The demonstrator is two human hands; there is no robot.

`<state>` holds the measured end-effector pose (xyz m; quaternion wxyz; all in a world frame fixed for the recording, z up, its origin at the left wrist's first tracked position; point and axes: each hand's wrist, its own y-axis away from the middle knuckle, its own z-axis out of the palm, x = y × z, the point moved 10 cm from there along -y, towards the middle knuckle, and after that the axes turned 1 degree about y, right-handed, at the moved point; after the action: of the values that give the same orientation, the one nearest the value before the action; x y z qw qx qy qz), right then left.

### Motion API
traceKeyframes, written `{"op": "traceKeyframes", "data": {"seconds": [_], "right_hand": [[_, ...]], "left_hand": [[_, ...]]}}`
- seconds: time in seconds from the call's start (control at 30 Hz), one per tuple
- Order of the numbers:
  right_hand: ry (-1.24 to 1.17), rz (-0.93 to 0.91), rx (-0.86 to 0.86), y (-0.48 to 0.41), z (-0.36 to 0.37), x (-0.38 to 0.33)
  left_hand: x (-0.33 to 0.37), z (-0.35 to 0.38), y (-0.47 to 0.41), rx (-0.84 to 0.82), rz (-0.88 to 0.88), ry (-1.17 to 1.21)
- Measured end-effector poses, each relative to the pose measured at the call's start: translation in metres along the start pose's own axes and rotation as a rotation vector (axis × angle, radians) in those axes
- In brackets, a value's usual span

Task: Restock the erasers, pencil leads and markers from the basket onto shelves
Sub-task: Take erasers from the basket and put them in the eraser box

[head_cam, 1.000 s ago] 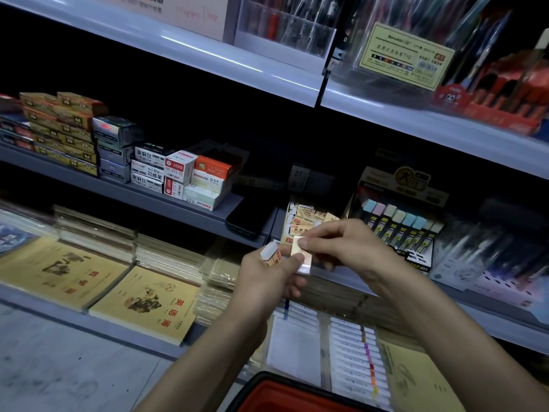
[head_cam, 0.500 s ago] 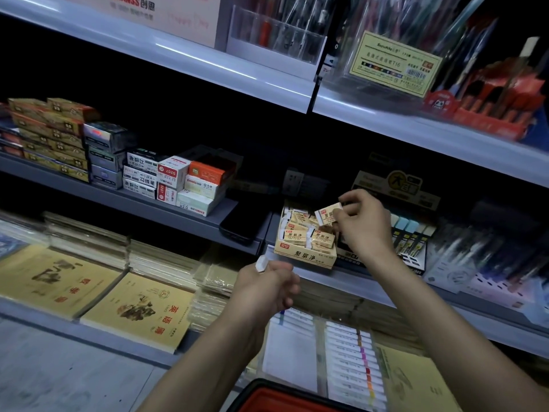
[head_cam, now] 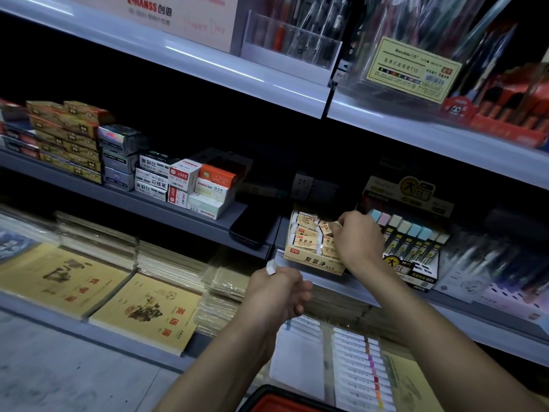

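Right hand sets an eraser into the eraser box
It pinches it over the box's right side; left hand, lower-left and farther off, grips a second eraser.

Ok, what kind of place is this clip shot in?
Most likely a stationery shop aisle: tiered shelves carrying an open eraser box, a pencil lead display and stacks of exercise books.
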<state>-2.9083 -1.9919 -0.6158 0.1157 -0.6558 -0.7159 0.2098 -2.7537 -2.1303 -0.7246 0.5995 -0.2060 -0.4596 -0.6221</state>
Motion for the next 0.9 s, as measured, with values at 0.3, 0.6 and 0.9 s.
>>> {"op": "traceKeyframes", "data": {"seconds": [0.3, 0.6, 0.9], "right_hand": [[-0.280, -0.080, 0.033, 0.040, -0.043, -0.009], [-0.865, -0.103, -0.581, 0.106, -0.042, -0.038], [-0.881, -0.191, -0.710, 0.120, -0.040, -0.044]], "left_hand": [[0.008, 0.001, 0.003, -0.029, 0.082, -0.079], [0.009, 0.020, 0.013, -0.211, 0.086, -0.156], [0.006, 0.029, 0.024, -0.261, 0.130, -0.332]]}}
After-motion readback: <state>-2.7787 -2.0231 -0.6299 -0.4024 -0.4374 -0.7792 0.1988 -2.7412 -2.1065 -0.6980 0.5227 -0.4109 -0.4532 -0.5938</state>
